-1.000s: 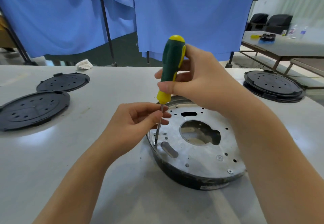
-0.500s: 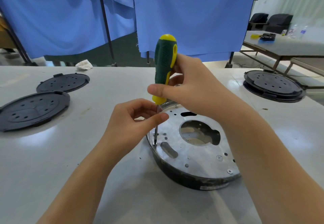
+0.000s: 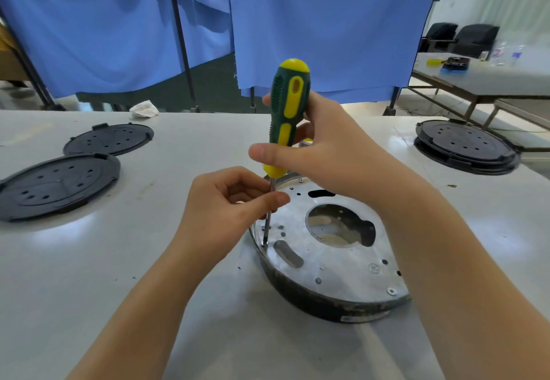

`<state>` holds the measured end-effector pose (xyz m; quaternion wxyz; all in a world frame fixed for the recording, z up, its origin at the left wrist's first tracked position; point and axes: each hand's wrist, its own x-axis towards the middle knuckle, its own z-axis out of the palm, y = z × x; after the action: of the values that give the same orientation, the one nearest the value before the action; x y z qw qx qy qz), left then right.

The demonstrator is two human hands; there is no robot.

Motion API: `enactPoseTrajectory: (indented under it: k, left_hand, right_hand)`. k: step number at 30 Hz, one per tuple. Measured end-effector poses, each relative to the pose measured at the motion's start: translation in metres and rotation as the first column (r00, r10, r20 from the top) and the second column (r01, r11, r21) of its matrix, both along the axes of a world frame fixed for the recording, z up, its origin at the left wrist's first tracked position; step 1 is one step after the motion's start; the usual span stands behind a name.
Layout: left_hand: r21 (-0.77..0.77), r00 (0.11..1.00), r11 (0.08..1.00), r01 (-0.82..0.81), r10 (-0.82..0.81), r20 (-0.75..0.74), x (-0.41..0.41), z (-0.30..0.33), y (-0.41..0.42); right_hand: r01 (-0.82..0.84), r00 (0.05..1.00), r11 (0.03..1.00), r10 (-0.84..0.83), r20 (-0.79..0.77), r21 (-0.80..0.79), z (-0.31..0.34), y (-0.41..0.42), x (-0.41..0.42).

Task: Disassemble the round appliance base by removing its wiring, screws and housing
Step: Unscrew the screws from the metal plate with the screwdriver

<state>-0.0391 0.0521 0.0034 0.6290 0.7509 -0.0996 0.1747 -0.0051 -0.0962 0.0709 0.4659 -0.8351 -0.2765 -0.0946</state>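
The round appliance base (image 3: 333, 263) lies on the white table, a silver metal plate with a large central cut-out over a black housing. A green and yellow screwdriver (image 3: 287, 111) stands nearly upright, its tip on a screw (image 3: 264, 243) at the plate's left rim. My right hand (image 3: 324, 147) grips the handle. My left hand (image 3: 229, 210) pinches the metal shaft between thumb and fingers. Another screw (image 3: 392, 291) sits near the plate's front right edge.
Two black round covers (image 3: 56, 184) (image 3: 110, 138) lie at the left. A stacked black round unit (image 3: 465, 147) sits at the right. A crumpled white rag (image 3: 144, 109) lies at the table's far edge. Blue curtains hang behind; another table stands at the far right.
The handle has turned in my right hand, showing more yellow now, and it leans slightly differently. My left hand stays pinched on the shaft. The tip stays on the same screw.
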Motion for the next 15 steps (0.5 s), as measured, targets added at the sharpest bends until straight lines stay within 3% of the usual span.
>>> enactPoseTrajectory:
  k: [3,6,11,15]
  left_hand:
    - [0.033,1.000,0.999,0.017,-0.017,-0.008,0.001,-0.001,0.001]
    - [0.081,0.990,0.987,0.136,-0.131,-0.060,0.001,-0.001,0.004]
    - [0.070,0.985,0.983,0.167,-0.163,-0.058,0.001,0.000,0.009]
    - [0.042,0.992,0.991,0.125,-0.123,-0.032,0.002,-0.001,0.007]
  right_hand:
    - [0.021,1.000,1.000,-0.021,0.005,0.001,0.002,-0.003,0.000]
    - [-0.027,1.000,0.999,0.026,0.011,0.022,0.007,-0.010,0.000]
    - [-0.202,0.963,0.964,0.228,-0.144,0.175,0.008,-0.015,0.002]
    - [-0.130,0.986,0.991,0.133,-0.105,0.033,0.004,-0.011,0.002]
